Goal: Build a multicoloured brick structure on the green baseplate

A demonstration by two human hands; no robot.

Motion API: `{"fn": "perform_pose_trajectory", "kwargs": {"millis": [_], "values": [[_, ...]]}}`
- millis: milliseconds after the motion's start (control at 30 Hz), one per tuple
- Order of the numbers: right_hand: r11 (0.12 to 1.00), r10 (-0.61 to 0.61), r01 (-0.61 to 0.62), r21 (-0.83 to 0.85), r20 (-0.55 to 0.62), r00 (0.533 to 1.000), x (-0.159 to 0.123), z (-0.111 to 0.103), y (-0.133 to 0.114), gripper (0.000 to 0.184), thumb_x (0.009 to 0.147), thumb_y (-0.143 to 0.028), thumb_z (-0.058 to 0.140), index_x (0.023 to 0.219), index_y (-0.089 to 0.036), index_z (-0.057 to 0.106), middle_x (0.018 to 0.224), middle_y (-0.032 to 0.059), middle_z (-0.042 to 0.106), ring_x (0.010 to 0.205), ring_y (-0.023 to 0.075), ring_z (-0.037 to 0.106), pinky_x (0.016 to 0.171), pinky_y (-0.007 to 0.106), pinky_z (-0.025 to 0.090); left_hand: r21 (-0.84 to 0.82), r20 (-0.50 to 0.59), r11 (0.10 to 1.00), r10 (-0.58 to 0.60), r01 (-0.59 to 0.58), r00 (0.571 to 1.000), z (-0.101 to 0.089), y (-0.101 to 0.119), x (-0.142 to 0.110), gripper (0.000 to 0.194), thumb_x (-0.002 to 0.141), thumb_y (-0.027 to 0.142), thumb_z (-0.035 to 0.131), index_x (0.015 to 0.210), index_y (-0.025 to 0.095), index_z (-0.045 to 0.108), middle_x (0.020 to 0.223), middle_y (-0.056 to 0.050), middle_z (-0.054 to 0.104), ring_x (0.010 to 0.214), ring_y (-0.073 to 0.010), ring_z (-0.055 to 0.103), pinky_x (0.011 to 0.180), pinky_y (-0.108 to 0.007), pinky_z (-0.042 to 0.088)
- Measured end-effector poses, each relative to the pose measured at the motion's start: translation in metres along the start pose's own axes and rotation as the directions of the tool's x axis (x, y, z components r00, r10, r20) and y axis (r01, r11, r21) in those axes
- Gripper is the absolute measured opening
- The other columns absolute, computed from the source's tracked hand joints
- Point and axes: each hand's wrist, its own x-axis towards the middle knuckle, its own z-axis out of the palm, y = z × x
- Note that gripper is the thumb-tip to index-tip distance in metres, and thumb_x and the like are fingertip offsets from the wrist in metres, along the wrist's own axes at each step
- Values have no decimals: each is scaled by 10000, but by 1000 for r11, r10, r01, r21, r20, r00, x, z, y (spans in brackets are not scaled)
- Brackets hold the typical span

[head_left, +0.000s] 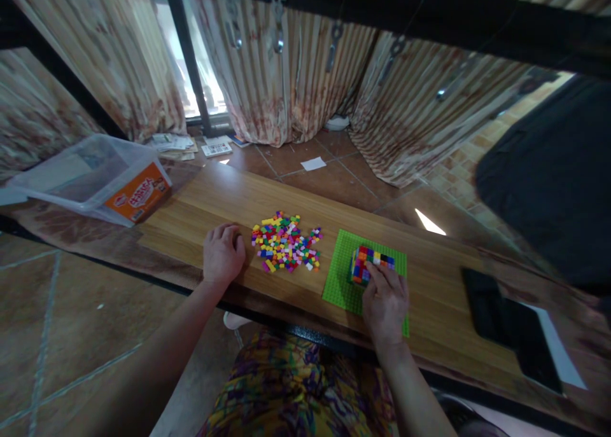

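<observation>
My right hand [386, 297] is over a block built of multicoloured toy bricks [361, 259], its fingertips pressed together against the top. Whether a single loose brick lies beneath those fingertips is hidden. The block stands on a green studded baseplate [341, 275], towards the plate's middle. My left hand [223, 254] rests on the wooden tabletop with loosely bent fingers and the thumb apart; nothing shows in it. Just to its right is a spread-out heap of small loose toy bricks [286, 243] in many colours, between the hand and the baseplate.
A clear plastic bin [90, 176] with an orange label stands at the table's left end. At the right end lie a black flat object [487, 306] and a white sheet [558, 348]. Beyond the table are curtains [329, 81] and papers [314, 163] on the tiled floor.
</observation>
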Motion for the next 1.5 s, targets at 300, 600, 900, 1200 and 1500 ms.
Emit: {"fn": "perform_pose_trajectory", "kwargs": {"millis": [300, 600, 900, 1200, 1500], "values": [[994, 79, -69, 90, -116, 990, 6, -17, -33, 263, 924, -197, 456, 1046, -155, 685, 982, 122, 690, 930, 219, 614, 846, 356, 471, 8, -7, 1000, 8, -8, 1000, 0, 0, 0, 266, 864, 271, 446, 1023, 156, 626, 1114, -138, 623, 1079, -303, 539, 951, -451, 412], [972, 7, -62, 228, 231, 973, 18, 23, -80, 330, 935, -186, 373, 897, -149, 699, 809, 92, 672, 744, 194, 593, 720, 312, 464, 18, -18, 1000, 20, -20, 1000, 0, 0, 0, 255, 872, 273, 447, 1006, 157, 629, 1093, -129, 632, 1061, -289, 547, 961, -434, 409], [979, 58, -120, 165, 337, 940, 23, 36, -85, 246, 907, -170, 431, 880, -150, 675, 867, 89, 654, 818, 198, 581, 786, 307, 440, 13, -15, 1000, 22, -22, 1000, 2, -2, 0, 253, 868, 267, 457, 1014, 150, 627, 1106, -136, 633, 1084, -288, 542, 965, -437, 414], [961, 86, -160, 224, 309, 947, 23, 39, -90, 266, 919, -196, 414, 816, -165, 658, 860, 87, 646, 819, 192, 577, 776, 297, 442, 14, -35, 1000, 28, -27, 999, 0, 0, 0, 241, 859, 260, 460, 990, 157, 635, 1093, -129, 637, 1054, -294, 556, 942, -444, 431], [859, 218, -308, 408, 252, 943, 11, 1, -80, 218, 894, -277, 492, 910, -173, 683, 891, 68, 714, 780, 174, 655, 728, 284, 485, 27, -37, 999, 33, -32, 999, 0, -1, 1, 239, 858, 276, 466, 982, 160, 634, 1080, -130, 637, 1031, -298, 553, 924, -446, 432]]}}
